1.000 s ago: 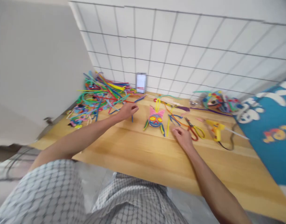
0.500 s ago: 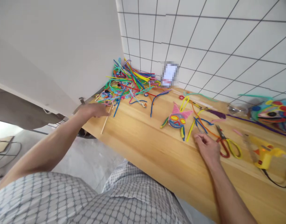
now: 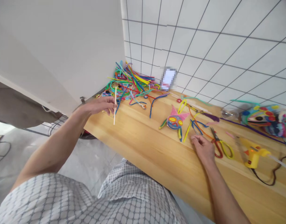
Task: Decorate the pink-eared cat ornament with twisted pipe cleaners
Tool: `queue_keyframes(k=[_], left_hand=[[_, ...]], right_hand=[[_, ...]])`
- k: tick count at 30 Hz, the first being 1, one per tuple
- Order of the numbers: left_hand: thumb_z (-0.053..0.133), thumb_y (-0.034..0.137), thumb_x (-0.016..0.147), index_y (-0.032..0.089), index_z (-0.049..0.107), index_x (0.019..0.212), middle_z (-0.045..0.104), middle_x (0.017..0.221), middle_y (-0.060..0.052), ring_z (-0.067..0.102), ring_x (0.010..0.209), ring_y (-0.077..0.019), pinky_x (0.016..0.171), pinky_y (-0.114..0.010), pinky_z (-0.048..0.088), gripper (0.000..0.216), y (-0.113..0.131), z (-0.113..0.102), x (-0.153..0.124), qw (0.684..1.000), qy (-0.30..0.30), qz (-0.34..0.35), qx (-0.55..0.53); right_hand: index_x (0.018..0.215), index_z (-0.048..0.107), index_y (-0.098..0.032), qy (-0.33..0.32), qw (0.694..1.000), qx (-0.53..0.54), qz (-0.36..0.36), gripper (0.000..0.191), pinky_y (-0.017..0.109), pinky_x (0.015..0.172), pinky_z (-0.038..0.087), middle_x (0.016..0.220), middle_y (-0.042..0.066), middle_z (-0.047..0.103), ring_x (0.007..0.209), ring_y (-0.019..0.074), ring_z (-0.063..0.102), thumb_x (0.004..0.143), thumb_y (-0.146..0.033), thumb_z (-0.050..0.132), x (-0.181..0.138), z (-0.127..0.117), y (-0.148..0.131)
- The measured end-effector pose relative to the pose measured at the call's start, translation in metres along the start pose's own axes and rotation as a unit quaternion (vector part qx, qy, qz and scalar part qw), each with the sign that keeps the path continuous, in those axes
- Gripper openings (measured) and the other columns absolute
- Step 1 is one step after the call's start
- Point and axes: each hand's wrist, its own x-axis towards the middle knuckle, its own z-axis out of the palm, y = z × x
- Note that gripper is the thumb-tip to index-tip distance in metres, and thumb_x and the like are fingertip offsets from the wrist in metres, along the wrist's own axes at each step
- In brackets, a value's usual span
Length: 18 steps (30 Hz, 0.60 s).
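Observation:
My left hand is raised over the left end of the table, its fingertips pinched on a thin pale stick that stands nearly upright. Behind it spreads a heap of colourful pipe cleaners. My right hand rests on the wood with thumb and forefinger closed; whatever they hold, if anything, is too small to make out. Just beyond those fingers lie blue pipe cleaners and a yellow one. Left of them sits a cat-like figure with pink ears and a blue face.
Scissors with red and yellow handles lie right of my right hand. Farther right is a yellow glue gun with a black cord. A phone leans on the tiled wall. A colourful decorated piece stands at the back right.
My left hand has lifted the pale stick and shifted right, the stick turning more upright. My right hand stays resting on the table; the view has shifted slightly.

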Motion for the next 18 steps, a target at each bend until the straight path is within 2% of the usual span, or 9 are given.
queue_keyframes(k=[5, 10, 12, 15, 18], left_hand=[[0.065, 0.041, 0.084, 0.021, 0.056, 0.093, 0.063, 0.078, -0.001, 0.063, 0.067, -0.0135, 0.062, -0.025, 0.051, 0.024, 0.023, 0.019, 0.038, 0.998, -0.006, 0.069, -0.006], [0.061, 0.036, 0.089, 0.020, 0.055, 0.092, 0.058, 0.072, 0.000, 0.058, 0.063, -0.0140, 0.060, -0.025, 0.047, 0.018, 0.041, 0.037, 0.085, 0.994, -0.029, 0.094, 0.053], [0.057, 0.036, 0.092, 0.019, 0.056, 0.093, 0.060, 0.074, 0.000, 0.058, 0.065, -0.0148, 0.062, -0.025, 0.045, 0.017, 0.048, 0.055, 0.097, 0.984, -0.017, 0.131, 0.118], [0.052, 0.035, 0.097, 0.018, 0.062, 0.098, 0.067, 0.084, -0.003, 0.060, 0.075, -0.0167, 0.068, -0.027, 0.043, 0.020, 0.052, 0.096, 0.105, 0.953, 0.034, 0.205, 0.219], [0.048, 0.034, 0.101, 0.019, 0.069, 0.101, 0.071, 0.086, -0.006, 0.064, 0.079, -0.0200, 0.072, -0.029, 0.044, 0.026, 0.049, 0.134, 0.107, 0.926, 0.018, 0.211, 0.313]], right_hand=[[0.081, 0.079, -0.020, -0.010, 1.000, -0.007, -0.010, 0.044, 0.033, 0.059, 0.043, 0.062, 0.003, 0.068, 0.057, 0.0206, 0.058, 0.080, -0.061, 0.062, 0.000, -0.001, -0.002], [0.081, 0.079, -0.021, -0.015, 1.000, -0.003, -0.010, 0.042, 0.032, 0.058, 0.044, 0.063, 0.003, 0.069, 0.057, 0.0200, 0.059, 0.081, -0.059, 0.062, 0.000, -0.001, -0.001], [0.081, 0.079, -0.021, -0.011, 1.000, -0.002, -0.015, 0.041, 0.031, 0.057, 0.043, 0.062, 0.003, 0.069, 0.055, 0.0193, 0.058, 0.082, -0.058, 0.062, -0.001, -0.001, 0.000], [0.081, 0.079, -0.021, -0.010, 1.000, -0.005, -0.013, 0.040, 0.031, 0.057, 0.043, 0.061, 0.002, 0.067, 0.055, 0.0188, 0.057, 0.084, -0.057, 0.063, -0.002, -0.002, -0.001], [0.083, 0.080, -0.021, -0.013, 1.000, -0.010, -0.005, 0.040, 0.031, 0.058, 0.043, 0.062, 0.002, 0.067, 0.056, 0.0186, 0.057, 0.085, -0.056, 0.062, -0.003, -0.002, -0.003]])
